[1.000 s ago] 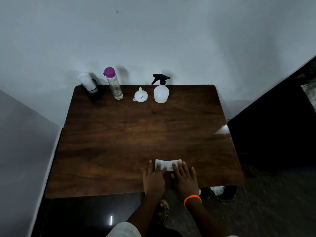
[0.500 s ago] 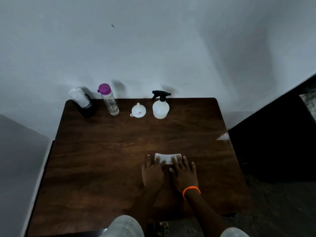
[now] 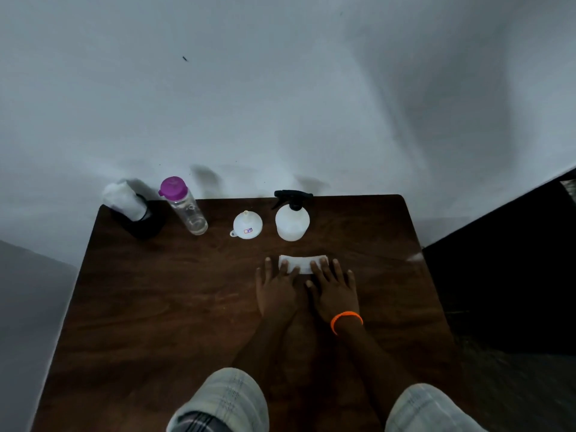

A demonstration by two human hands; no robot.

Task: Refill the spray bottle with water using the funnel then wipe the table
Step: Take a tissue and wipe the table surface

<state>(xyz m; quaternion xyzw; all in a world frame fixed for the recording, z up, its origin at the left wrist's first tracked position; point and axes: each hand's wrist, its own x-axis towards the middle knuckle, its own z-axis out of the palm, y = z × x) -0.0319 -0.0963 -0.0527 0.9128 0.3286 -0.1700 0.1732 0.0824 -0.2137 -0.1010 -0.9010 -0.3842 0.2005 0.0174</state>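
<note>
A folded white cloth (image 3: 301,262) lies flat on the dark wooden table (image 3: 156,291), just in front of the spray bottle. My left hand (image 3: 276,289) and my right hand (image 3: 333,288) lie side by side, palms down, fingertips pressing on the cloth's near edge. The right wrist wears an orange band. The white spray bottle (image 3: 292,224) with a black trigger head stands at the table's back edge. A white funnel (image 3: 247,225) rests upside down to its left. Further left stands a clear water bottle (image 3: 187,210) with a purple cap.
A black holder (image 3: 143,221) with a white roll of cloth or paper in it stands at the back left corner. A grey wall rises behind the table. A dark cabinet or surface (image 3: 505,275) borders the table's right side. My light checked sleeves show at the bottom.
Both hands have pushed the white cloth away from me, from the table's near edge to just short of the spray bottle. My head has leaned forward over the table.
</note>
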